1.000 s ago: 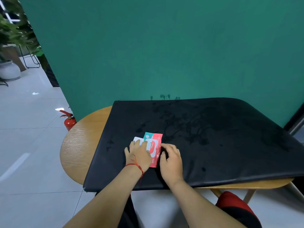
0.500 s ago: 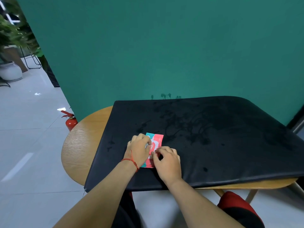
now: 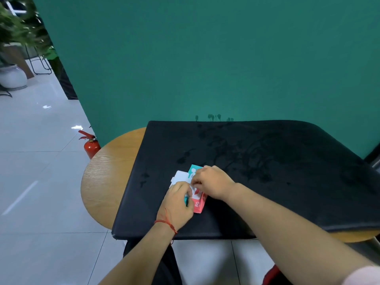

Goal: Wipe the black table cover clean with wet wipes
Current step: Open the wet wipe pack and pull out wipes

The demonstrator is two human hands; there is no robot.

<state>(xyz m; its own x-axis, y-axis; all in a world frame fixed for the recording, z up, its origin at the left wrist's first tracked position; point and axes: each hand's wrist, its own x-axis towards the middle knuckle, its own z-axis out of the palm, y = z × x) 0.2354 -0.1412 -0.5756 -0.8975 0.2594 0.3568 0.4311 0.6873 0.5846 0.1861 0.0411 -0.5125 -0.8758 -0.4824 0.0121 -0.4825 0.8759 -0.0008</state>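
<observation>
Slowly: your left hand (image 3: 177, 202) grips the wipes pack (image 3: 198, 205), your right hand (image 3: 213, 181) pinches at its opening; tug straight up, softly.

— What's carrying everything?
— I see a round wooden surface (image 3: 107, 177). The black table cover (image 3: 277, 192) lies flat on it, and the left side of the wood is bare.
— Anything on the cover?
— Dark smears, and a pack of wet wipes (image 3: 199, 205) near the front-left.

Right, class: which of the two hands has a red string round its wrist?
The left hand: a red string circles its wrist, while the right hand has a bare wrist.
</observation>
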